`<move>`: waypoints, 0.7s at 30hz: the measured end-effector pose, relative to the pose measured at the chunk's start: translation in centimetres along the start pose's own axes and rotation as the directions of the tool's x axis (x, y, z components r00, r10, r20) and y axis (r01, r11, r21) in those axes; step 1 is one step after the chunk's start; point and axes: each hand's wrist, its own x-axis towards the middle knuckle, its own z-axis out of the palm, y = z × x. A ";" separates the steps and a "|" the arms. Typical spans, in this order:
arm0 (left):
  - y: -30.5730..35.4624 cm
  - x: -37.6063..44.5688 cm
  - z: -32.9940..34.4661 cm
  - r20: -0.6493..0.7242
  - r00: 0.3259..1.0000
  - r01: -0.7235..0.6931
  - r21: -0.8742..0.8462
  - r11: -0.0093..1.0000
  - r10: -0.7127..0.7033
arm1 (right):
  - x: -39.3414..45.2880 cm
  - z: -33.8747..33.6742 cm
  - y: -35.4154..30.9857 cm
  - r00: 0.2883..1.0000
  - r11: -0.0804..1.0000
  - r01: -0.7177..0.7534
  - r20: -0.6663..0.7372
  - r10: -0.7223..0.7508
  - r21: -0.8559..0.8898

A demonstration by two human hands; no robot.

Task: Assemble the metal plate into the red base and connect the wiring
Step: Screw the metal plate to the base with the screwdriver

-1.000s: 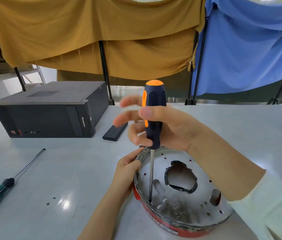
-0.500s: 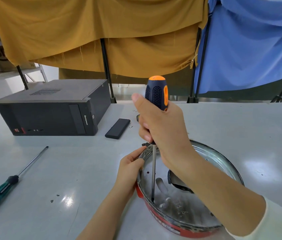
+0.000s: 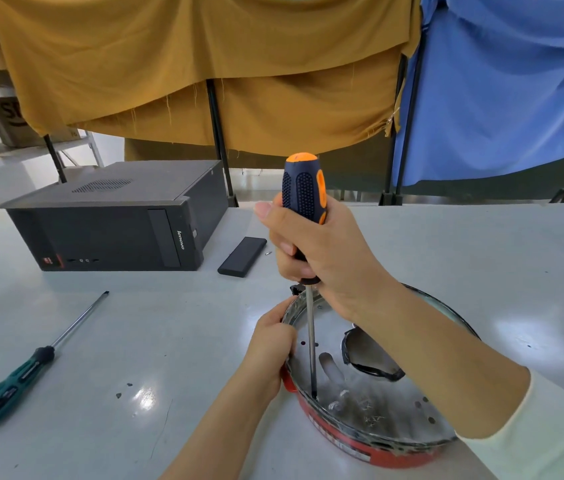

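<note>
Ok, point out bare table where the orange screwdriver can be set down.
Bare table lies between the green screwdriver and the red base; more lies right of the base, near. It is crowded by the computer case and black slab.

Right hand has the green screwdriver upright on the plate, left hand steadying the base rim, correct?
Not quite. The head view shows the right hand gripping the orange-black screwdriver; the green screwdriver lies on the table. The left hand does steady the rim of the base.

"lenovo" on front panel of black PC case (image 3: 110, 233) (reads sideways); cardboard box (image 3: 10, 123), far left: partial "S…", rest illegible.
</note>
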 end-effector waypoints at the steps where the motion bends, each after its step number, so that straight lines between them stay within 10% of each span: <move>1: 0.0 0.0 0.1 -0.014 1.000 -0.010 0.007 1.000 0.010 | 0.0 0.0 0.0 1.000 0.999 -0.007 0.005 0.006 0.033; 12: 0.4 -0.5 0.7 -0.078 0.997 -0.021 0.020 1.000 0.023 | 1.3 0.0 -1.9 0.990 0.992 0.088 -0.117 -0.077 0.091; 21: 1.6 -0.1 -2.7 -0.027 1.000 -0.008 0.080 0.997 0.010 | -0.1 -5.7 -2.5 0.947 0.812 -0.140 -0.315 -0.056 -0.566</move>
